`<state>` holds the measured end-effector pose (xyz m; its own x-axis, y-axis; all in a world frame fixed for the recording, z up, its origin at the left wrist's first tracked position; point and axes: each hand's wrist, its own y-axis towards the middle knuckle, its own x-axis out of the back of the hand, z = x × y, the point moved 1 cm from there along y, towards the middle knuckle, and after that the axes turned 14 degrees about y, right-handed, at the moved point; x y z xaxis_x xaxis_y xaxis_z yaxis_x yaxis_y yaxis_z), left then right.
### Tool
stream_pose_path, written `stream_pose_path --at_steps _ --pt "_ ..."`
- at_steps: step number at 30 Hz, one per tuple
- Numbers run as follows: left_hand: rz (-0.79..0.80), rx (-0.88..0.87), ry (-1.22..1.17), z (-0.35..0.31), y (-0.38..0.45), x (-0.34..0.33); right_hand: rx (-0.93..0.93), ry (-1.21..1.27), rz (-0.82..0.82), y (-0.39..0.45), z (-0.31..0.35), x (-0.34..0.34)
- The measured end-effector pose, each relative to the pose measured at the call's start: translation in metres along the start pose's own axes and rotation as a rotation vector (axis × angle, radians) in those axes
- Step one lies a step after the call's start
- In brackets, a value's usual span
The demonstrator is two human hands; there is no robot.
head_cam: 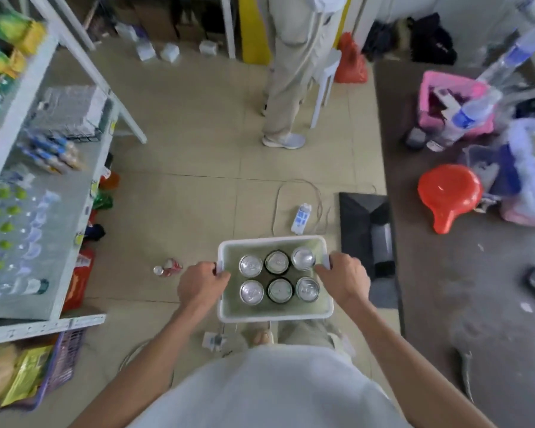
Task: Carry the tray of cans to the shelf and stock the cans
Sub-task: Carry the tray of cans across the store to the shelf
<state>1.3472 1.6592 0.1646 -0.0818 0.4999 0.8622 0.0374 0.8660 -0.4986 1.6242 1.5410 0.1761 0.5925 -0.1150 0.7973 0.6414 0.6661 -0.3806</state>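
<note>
White metal shelf (34,193) sits off to the left, so the tray (274,316) rides level at waist height; left hand (200,287) and right hand (345,281) clamp opposite rims, keeping six upright cans (278,276) from tipping.

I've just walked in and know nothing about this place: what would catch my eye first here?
Front and centre, both hands, left hand and right hand, grip the sides of a white tray holding six upright cans in two rows. A stocked white shelf runs along the left, and a bright red basin lies on the floor to the right.
</note>
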Motion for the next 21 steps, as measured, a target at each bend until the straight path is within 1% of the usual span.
stream_pose_path --at_steps 3,6,10,12,17,19,21 --pt "0.016 0.118 -0.038 -0.009 0.051 0.027 0.086 -0.03 0.109 0.076 0.049 -0.005" --pt "0.047 0.191 -0.118 -0.013 0.098 0.055 0.186 -0.064 0.189 0.146 0.112 -0.011" --pt "0.06 0.342 -0.237 0.005 0.152 0.098 0.283 -0.118 0.279 0.218 0.212 -0.023" --pt "0.064 0.406 -0.315 0.016 0.18 0.117 0.365 -0.147 0.312 0.25 0.266 -0.038" --pt "0.009 0.596 -0.493 0.06 0.242 0.15 0.514 -0.262 0.394 0.3 0.403 -0.091" --pt "-0.047 0.685 -0.578 0.079 0.253 0.167 0.611 -0.25 0.462 0.308 0.466 -0.118" --pt "-0.06 0.786 -0.668 0.099 0.263 0.176 0.713 -0.311 0.542 0.311 0.526 -0.148"
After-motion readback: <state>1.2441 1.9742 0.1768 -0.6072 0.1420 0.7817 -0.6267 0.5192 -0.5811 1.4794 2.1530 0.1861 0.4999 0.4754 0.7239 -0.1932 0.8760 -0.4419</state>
